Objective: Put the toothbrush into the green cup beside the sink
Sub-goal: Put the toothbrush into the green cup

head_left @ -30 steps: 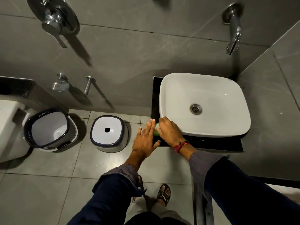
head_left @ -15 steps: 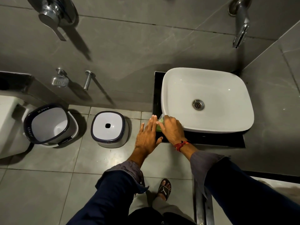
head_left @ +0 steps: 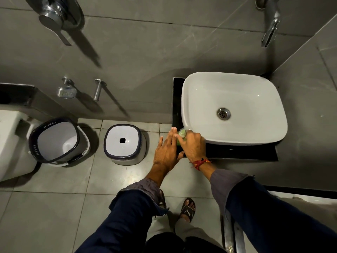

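Observation:
The green cup [head_left: 182, 133] stands on the black counter [head_left: 237, 152] at the front left corner of the white sink [head_left: 200, 99]. Only its rim and a strip of its side show between my hands. My right hand [head_left: 194, 146] lies over the cup with its fingers curled against the rim. My left hand [head_left: 166, 150] is flat with its fingers stretched out, touching the cup's left side. No toothbrush is visible; my hands hide whatever lies under them.
A tap [head_left: 269, 31] juts from the grey wall above the sink. On the tiled floor to the left stand a white stool [head_left: 124, 143] and a bucket [head_left: 54, 139], with a toilet [head_left: 9, 139] at the far left edge. My sandalled foot [head_left: 187, 209] is below.
Both hands stay at the cup and have shifted slightly toward the sink. The cup's rim shows more between the fingers now.

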`<state>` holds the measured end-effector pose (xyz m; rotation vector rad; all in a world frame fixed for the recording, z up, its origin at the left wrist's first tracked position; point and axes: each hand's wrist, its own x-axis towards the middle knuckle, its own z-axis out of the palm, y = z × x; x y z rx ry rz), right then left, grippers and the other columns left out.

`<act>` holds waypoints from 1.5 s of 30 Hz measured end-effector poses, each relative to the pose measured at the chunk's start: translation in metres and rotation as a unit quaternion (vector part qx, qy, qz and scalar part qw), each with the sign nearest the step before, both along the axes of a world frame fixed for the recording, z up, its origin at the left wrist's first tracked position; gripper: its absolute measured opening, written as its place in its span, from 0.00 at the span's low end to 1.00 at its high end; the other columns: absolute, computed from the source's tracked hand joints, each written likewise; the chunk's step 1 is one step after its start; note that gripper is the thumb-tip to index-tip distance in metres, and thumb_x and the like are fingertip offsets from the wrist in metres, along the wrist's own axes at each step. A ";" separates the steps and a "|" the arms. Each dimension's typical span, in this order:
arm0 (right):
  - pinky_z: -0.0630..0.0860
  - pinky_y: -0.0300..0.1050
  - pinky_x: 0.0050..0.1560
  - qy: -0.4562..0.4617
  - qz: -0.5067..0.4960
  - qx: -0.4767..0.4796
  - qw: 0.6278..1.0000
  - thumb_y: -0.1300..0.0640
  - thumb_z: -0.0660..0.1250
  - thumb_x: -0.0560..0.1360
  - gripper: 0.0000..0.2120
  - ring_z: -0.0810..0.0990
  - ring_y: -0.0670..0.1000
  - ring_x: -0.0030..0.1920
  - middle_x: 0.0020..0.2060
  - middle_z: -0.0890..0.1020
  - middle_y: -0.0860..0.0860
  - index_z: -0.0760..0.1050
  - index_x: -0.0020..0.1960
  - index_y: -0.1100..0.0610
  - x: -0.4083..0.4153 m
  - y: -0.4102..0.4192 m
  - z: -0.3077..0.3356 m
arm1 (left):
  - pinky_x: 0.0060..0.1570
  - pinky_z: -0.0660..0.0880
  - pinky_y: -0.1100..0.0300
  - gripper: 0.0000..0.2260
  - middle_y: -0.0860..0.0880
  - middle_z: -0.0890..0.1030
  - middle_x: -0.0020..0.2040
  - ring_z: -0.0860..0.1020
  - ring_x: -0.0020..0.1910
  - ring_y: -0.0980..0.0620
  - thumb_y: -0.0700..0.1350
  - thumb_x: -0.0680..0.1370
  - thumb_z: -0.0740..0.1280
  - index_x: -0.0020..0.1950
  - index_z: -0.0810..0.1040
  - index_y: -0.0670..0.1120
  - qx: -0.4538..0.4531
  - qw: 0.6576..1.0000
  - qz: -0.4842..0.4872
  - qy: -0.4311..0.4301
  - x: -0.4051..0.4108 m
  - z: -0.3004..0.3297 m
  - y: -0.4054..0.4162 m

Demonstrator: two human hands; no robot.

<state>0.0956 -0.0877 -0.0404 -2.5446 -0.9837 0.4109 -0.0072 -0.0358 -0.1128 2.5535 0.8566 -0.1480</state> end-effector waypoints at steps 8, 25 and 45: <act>0.82 0.57 0.58 0.066 -0.015 0.080 0.994 0.54 0.69 0.79 0.18 0.83 0.62 0.56 0.55 0.84 0.63 0.76 0.62 0.65 -0.007 -0.006 -0.005 | 0.81 0.45 0.47 0.44 0.45 0.44 0.85 0.47 0.83 0.48 0.67 0.80 0.58 0.84 0.41 0.44 -0.007 1.000 0.010 -0.005 0.000 -0.001 0.000; 0.83 0.57 0.57 0.113 -0.092 0.140 0.979 0.54 0.71 0.78 0.16 0.83 0.60 0.55 0.54 0.84 0.62 0.77 0.59 0.64 -0.018 -0.003 -0.012 | 0.82 0.49 0.46 0.42 0.44 0.44 0.85 0.46 0.84 0.48 0.66 0.81 0.56 0.84 0.43 0.43 0.010 1.000 -0.007 0.026 0.000 0.008 0.000; 0.82 0.57 0.58 0.081 -0.042 0.102 0.991 0.53 0.70 0.78 0.18 0.82 0.60 0.56 0.55 0.83 0.62 0.76 0.62 0.64 -0.016 -0.009 -0.013 | 0.82 0.49 0.45 0.42 0.44 0.41 0.84 0.44 0.84 0.47 0.65 0.82 0.56 0.83 0.40 0.43 0.029 0.997 -0.020 0.065 0.003 0.013 0.000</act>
